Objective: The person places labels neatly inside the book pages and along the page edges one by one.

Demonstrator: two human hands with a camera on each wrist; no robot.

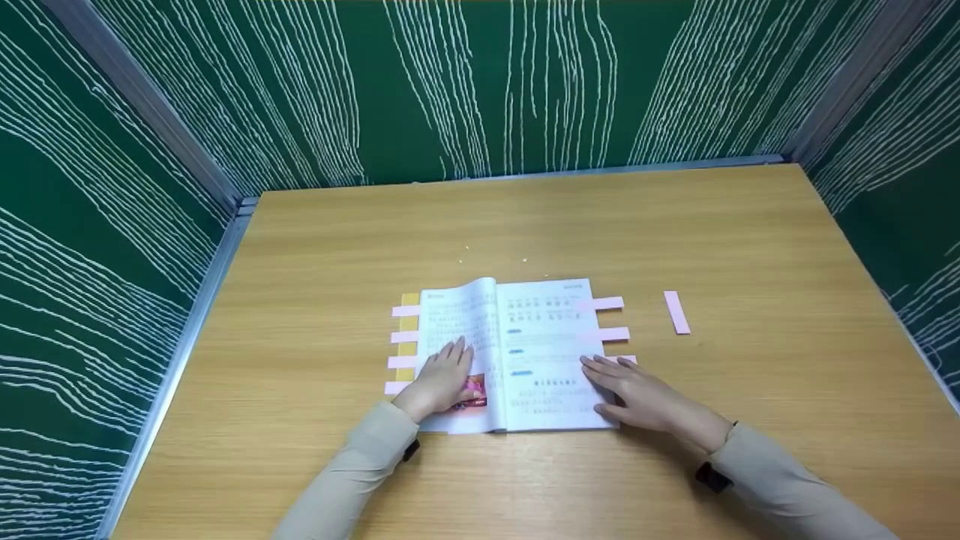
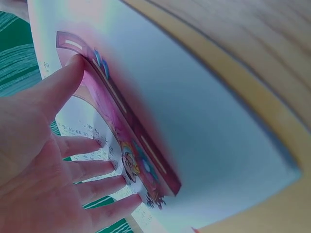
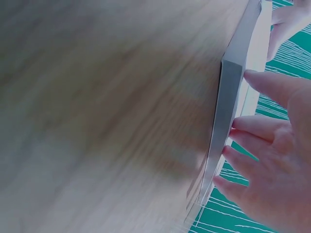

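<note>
An open book (image 1: 551,352) lies on the wooden table, its left page bulging near the spine. My left hand (image 1: 442,379) rests on the left page, fingers extended, beside a pink-red printed picture (image 1: 472,391); in the left wrist view its thumb touches that picture (image 2: 112,97). At the right page's outer edge, my right hand (image 1: 637,394) lays its spread fingertips on the paper. The right wrist view shows those fingers along the thick page block (image 3: 228,102). Pink paper strips (image 1: 607,303) stick out on both sides of the book, partly hidden by the right hand on that side.
A loose pink strip (image 1: 676,312) lies on the table (image 1: 337,247) to the right of the book. Small pale scraps (image 1: 524,260) are scattered behind it. Green panels with white wavy lines (image 1: 547,90) enclose the back and sides.
</note>
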